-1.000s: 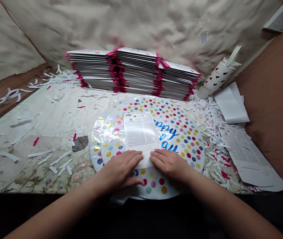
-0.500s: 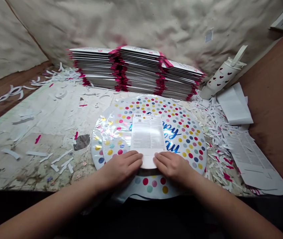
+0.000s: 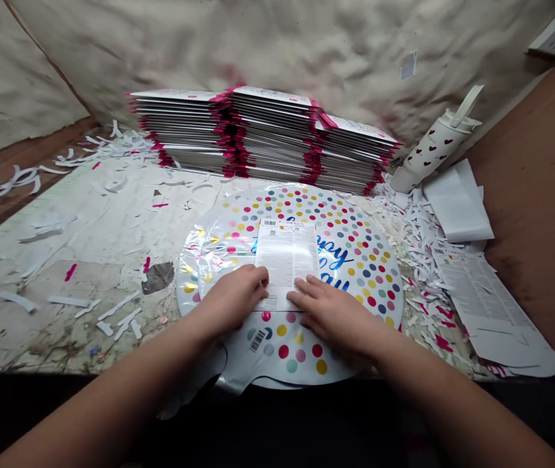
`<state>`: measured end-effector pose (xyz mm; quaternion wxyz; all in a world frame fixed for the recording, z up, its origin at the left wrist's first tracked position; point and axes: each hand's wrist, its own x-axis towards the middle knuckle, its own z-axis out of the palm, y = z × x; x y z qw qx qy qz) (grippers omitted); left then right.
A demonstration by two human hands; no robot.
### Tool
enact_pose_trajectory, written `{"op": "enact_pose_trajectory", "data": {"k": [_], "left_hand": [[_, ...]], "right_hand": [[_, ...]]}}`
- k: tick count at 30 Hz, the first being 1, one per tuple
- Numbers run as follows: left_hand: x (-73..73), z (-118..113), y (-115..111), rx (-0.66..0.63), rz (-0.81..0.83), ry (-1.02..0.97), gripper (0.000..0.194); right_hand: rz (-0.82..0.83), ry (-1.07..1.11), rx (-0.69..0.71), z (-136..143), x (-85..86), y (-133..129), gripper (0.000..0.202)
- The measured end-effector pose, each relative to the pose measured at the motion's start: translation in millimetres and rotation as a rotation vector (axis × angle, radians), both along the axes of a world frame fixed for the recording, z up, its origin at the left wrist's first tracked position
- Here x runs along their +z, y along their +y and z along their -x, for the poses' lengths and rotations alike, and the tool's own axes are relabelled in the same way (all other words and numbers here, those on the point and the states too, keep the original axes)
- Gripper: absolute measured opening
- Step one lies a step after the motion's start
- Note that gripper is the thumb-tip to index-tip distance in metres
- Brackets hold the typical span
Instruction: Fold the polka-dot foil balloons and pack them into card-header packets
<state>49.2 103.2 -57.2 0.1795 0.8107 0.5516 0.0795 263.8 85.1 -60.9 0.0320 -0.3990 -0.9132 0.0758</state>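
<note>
A white printed card (image 3: 286,257) with a barcode at its far end lies on a flat round polka-dot foil balloon (image 3: 370,273) with blue lettering. My left hand (image 3: 238,294) touches the card's near left edge, fingers curled together; whether they pinch it is hidden. Across from it, my right hand (image 3: 329,311) rests at the near right edge with its fingers spread. A small barcode label (image 3: 257,341) shows on the balloon in front of the card. The balloon's near part reaches the table's front edge.
Three stacks of pink-edged folded cards (image 3: 272,136) stand at the back. A white tumbler with hearts (image 3: 431,153) leans to their right. Paper scraps (image 3: 418,240) and printed sheets (image 3: 487,312) lie on the right, more strips on the left.
The card's near flap no longer shows beyond its printed part. Both hands have shifted slightly away from me, and the balloon's barcode label has come into view.
</note>
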Motion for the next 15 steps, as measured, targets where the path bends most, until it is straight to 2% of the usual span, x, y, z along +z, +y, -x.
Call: {"op": "enact_pose_trajectory", "data": {"k": [3, 4, 5, 7, 8, 9, 10, 12, 15], "left_hand": [[8.0, 6.4, -10.3, 0.059, -0.108, -0.149, 0.018], [11.0, 5.3, -18.1, 0.074, -0.07, -0.226, 0.018], [13.5, 2.7, -26.8, 0.078, 0.058, -0.324, 0.02], [14.8, -5.2, -43.1, 0.102, 0.495, -0.599, 0.029], [13.4, -9.6, -49.1, 0.149, 0.702, -0.773, 0.031], [10.9, -13.7, -53.0, 0.232, 0.839, -0.96, 0.031], [7.8, -17.2, -54.8, 0.339, 0.895, -1.136, 0.029], [1.8, -22.3, -53.5, 0.532, 0.825, -1.372, 0.026], [-2.6, -26.0, -47.3, 0.654, 0.716, -1.469, 0.02]], "right_hand": [[-0.09, -0.146, 0.011, 10.8, -3.4, -7.6, 0.043], [-0.141, -0.18, -0.002, 13.8, -2.9, -8.7, 0.042], [-0.198, -0.196, -0.004, 16.4, -1.3, -9.6, 0.04], [-0.307, -0.172, 0.028, 20.2, 4.2, -12.2, 0.037], [-0.361, -0.135, 0.05, 21.5, 7.3, -14.6, 0.036], [-0.413, -0.084, 0.07, 22.5, 9.8, -17.8, 0.036], [-0.461, -0.024, 0.085, 23.3, 11.3, -21.8, 0.036], [-0.542, 0.107, 0.095, 24.2, 11.3, -30.6, 0.034], [-0.593, 0.242, 0.079, 25.0, 7.1, -42.1, 0.029]]}}
